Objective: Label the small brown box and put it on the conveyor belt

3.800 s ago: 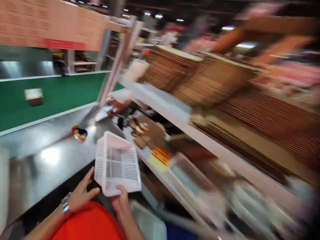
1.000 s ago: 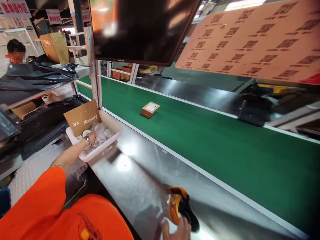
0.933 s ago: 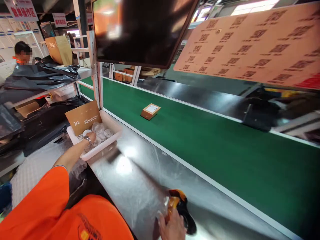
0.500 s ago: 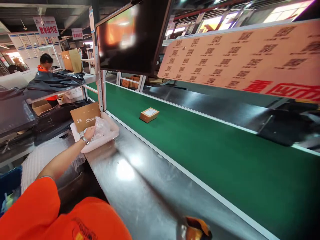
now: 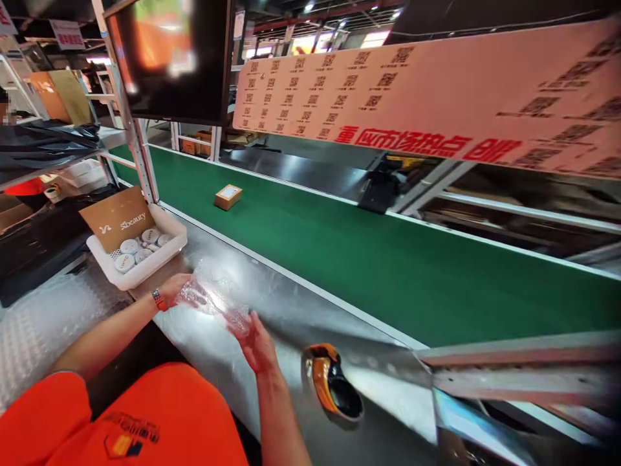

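Green conveyor belt [image 5: 369,259], small box [image 5: 228,196], dark monitor [image 5: 169,58]

Bright overhead indoor light, wide-angle view with soft, stretched edges.

Ceiling lamps [image 5: 310,6] at the top throw white glare patches across the steel table [image 5: 272,285], strongest near the lower right; the dark monitor [image 5: 169,58] carries a blurred orange reflection. The green belt [image 5: 388,259] is evenly lit. Straight rails bow outward toward the frame edges, and the right side and the hanging cardboard sign [image 5: 436,84] smear with motion blur.
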A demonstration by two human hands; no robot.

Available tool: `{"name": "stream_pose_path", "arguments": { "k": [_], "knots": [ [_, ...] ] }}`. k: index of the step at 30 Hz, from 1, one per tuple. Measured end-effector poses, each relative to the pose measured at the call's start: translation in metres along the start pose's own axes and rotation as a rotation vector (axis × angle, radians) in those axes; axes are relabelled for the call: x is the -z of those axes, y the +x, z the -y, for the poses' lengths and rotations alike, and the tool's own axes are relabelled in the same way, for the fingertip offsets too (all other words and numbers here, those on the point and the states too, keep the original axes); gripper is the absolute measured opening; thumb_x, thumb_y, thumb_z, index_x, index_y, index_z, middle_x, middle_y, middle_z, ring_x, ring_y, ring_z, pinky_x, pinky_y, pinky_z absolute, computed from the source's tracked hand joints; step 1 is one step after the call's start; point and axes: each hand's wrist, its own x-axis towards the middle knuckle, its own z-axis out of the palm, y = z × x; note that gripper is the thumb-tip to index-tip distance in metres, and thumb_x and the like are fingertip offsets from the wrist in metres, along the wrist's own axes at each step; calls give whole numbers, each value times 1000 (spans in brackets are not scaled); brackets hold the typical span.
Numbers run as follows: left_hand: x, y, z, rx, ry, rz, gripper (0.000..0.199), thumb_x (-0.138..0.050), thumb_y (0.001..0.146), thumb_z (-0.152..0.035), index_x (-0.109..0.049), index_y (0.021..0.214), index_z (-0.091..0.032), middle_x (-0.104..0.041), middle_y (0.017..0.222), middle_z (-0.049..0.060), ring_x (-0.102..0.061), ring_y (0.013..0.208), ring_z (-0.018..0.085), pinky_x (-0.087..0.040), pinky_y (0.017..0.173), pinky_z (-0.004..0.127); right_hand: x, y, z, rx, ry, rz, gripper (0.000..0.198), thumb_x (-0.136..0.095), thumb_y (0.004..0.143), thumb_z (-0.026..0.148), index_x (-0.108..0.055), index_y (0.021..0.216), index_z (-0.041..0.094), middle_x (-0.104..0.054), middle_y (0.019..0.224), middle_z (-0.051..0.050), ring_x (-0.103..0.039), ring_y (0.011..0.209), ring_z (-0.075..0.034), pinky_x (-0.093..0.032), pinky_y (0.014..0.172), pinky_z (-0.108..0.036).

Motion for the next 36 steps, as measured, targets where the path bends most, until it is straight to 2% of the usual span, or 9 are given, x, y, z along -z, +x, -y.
{"name": "stream_pose_path", "arguments": {
  "k": [4, 8, 11, 15, 18, 24, 27, 31, 36],
  "knots": [
    [11, 23, 23, 104, -83, 59, 46, -58, 106, -55, -68, 96, -12, -77, 90, 15, -76, 86, 26, -59, 76, 38, 4, 4, -10, 100, -84, -173, 54, -101, 55, 58, -75, 85, 21, -77, 82, -3, -73, 79, -21, -61, 72, -33],
    [24, 41, 44, 109, 1, -113, 25, -61, 104, -37, -68, 105, -13, -76, 96, 11, -71, 96, 24, -56, 82, 35, -2, 12, -18, 150, -209, -326, 57, -94, 59, 67, -64, 77, 22, -61, 66, 5, -54, 60, -13, -46, 54, -27],
    [10, 39, 53, 23, 34, -151, 16, -65, 98, -30, -72, 104, -17, -78, 105, 9, -71, 105, 24, -54, 95, 35, -26, 26, -28, 180, -331, -429, 60, -87, 63, 75, -57, 70, 24, -50, 58, 8, -43, 54, -11, -37, 50, -27],
    [-25, 31, 65, -89, 121, 92, 31, -88, 79, -41, -78, 99, -20, -81, 99, 5, -73, 94, 23, -55, 90, 33, -66, 46, -47, 122, -407, -331, 64, -87, 60, 80, -55, 66, 25, -50, 53, 7, -43, 49, -12, -35, 47, -28],
    [-31, 37, 76, -42, 176, 132, 28, -89, 77, -38, -77, 93, -18, -80, 88, 5, -73, 84, 22, -54, 80, 32, -86, 59, -61, 3, -412, -221, 71, -82, 58, 90, -52, 63, 26, -50, 49, 6, -39, 44, -11, -32, 43, -27],
    [21, 43, 108, 51, 153, -70, 14, -65, 88, -24, -78, 84, -21, -80, 89, 8, -74, 91, 26, -55, 90, 38, -80, 85, -55, -115, -651, -69, 69, -89, 54, 83, -50, 62, 26, -41, 46, 10, -34, 43, -10, -27, 43, -26],
    [46, 40, 125, 88, 125, -182, 20, -59, 90, -27, -79, 85, -24, -80, 102, 14, -74, 102, 31, -53, 97, 43, -86, 105, -34, -79, -842, -32, 64, -92, 52, 78, -62, 67, 23, -56, 54, 4, -51, 51, -16, -42, 48, -29],
    [61, 39, 146, 111, 83, -226, 26, -57, 90, -35, -80, 82, -25, -76, 107, 18, -71, 112, 37, -51, 103, 48, -145, 145, -15, 253, -966, 16, 63, -86, 67, 75, -76, 94, 19, -78, 92, -10, -70, 83, -26, -59, 73, -38],
    [63, 37, 168, 120, 6, -215, 33, -56, 86, -38, -85, 91, -25, -75, 111, 19, -74, 113, 39, -52, 104, 52, -263, 217, -43, 425, -1312, 528, 34, -70, 94, 44, -77, 117, 20, -78, 119, -13, -72, 101, -26, -59, 89, -38]
  ]
}}
